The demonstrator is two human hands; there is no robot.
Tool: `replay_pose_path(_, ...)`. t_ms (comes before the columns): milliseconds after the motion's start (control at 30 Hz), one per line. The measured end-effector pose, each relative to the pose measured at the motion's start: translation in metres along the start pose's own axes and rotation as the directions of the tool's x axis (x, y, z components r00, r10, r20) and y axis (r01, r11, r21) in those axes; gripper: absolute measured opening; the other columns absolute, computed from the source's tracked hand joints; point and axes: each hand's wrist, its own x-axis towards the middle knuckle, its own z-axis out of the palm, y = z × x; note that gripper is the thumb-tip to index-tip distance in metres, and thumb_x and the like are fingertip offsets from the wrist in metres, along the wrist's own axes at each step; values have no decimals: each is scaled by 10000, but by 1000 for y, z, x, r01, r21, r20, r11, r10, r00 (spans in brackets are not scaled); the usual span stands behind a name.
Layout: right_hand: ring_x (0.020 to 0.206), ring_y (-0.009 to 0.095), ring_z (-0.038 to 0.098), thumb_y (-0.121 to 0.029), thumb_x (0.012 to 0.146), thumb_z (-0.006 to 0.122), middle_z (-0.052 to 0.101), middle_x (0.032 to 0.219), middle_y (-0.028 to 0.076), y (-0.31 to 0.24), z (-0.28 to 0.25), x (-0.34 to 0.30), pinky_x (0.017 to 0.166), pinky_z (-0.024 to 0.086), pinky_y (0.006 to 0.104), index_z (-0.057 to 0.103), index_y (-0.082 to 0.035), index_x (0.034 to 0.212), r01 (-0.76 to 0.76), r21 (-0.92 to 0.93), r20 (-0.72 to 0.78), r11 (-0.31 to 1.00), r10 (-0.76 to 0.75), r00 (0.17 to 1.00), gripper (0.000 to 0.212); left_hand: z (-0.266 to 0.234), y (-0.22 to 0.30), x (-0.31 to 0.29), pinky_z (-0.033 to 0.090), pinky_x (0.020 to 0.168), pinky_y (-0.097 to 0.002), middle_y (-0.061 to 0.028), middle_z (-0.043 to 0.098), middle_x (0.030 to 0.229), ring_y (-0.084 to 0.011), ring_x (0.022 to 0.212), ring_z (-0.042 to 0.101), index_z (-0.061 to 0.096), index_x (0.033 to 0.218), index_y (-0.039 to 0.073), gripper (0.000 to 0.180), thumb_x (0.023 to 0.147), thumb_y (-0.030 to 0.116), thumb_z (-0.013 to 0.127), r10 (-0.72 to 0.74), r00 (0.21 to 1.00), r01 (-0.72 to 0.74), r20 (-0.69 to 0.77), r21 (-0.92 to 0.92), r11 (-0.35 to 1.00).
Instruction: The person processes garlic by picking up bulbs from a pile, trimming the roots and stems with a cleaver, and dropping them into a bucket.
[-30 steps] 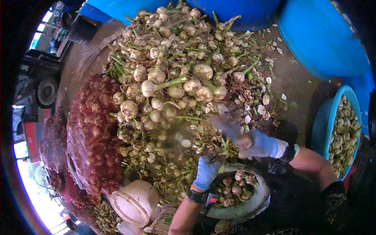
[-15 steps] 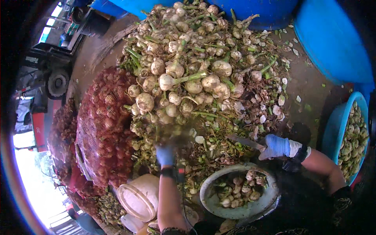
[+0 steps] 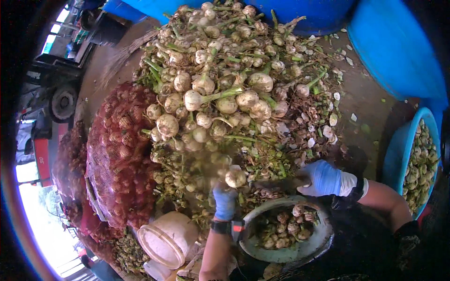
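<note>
My left hand [image 3: 225, 202], in a blue glove with a dark wristband below it, is closed on a whitish garlic bulb [image 3: 235, 177]. The fingers are partly smeared by motion. To its right, my right hand [image 3: 323, 179], in a blue glove over a white one, grips a knife [image 3: 276, 183]. Its dark, blurred blade points left toward the bulb. Just below the blade stands a grey oval basin [image 3: 247, 229] with several cut garlic bulbs [image 3: 283, 228] in it. Beyond both hands rises a large heap of soil-stained garlic [image 3: 206, 84] with green stems.
Red mesh sacks [image 3: 119, 154] full of bulbs lie at the left, near a white bucket [image 3: 164, 239] on its side. A light-blue tub [image 3: 398, 157] of bulbs stands at the right. Large blue containers [image 3: 393, 42] line the back. Trimmings [image 3: 309, 119] litter the ground. A wheeled vehicle [image 3: 63, 100] is far left.
My left hand has come back from the heap toward the right and now holds a garlic bulb. My right hand has stayed near its place, with the knife turned flatter.
</note>
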Motion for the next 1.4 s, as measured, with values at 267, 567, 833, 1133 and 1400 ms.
replay_pose_path(267, 695, 346, 619, -411, 715, 631, 601, 806, 150, -36, -22, 4, 548, 472, 469, 580, -74, 888, 172, -287, 194, 942, -119, 974, 382, 58, 85, -33, 422, 989, -420, -182, 536, 1222, -299, 1106, 543, 445, 1248, -37, 658, 910, 528, 419, -231, 805, 498, 547, -411, 763)
replay_pose_path(567, 690, 347, 609, -478, 731, 589, 587, 765, 142, -13, -14, -2, 571, 467, 473, 602, -86, 902, 146, -250, 139, 957, -114, 984, 428, 76, 51, -53, 261, 1102, -386, -227, 354, 1397, -309, 1275, 381, 298, 1355, -96, 868, 885, 632, 346, 327, 445, 792, 834, -196, -578)
replay_pose_path(833, 620, 344, 601, -397, 725, 592, 593, 679, 152, 15, 6, -3, 541, 468, 461, 617, -84, 792, 124, -136, -36, 983, -130, 991, 321, 56, 76, -51, 343, 1046, -382, -187, 450, 1321, -271, 1225, 445, 328, 1350, -44, 750, 782, 329, 646, -311, 462, 761, 831, -191, 620)
replay_pose_path(1133, 545, 254, 568, -315, 700, 689, 563, 588, 135, 42, -6, -24, 529, 453, 384, 587, -37, 726, -174, 69, -226, 982, 185, 956, 297, 57, 94, -39, 509, 775, -372, -89, 588, 989, -254, 918, 577, 481, 1198, 54, 701, 798, 628, 529, -5, 777, 614, 630, -754, 233)
replay_pose_path(1400, 665, 126, 571, -304, 692, 757, 623, 732, 39, 15, 1, -22, 627, 458, 288, 625, -20, 872, -113, 694, -61, 711, 214, 975, 361, 112, 105, -45, 331, 1033, -498, -61, 612, 1070, -266, 1059, 556, 576, 1095, 101, 484, 654, 261, 696, -117, 945, 312, 304, -948, 60)
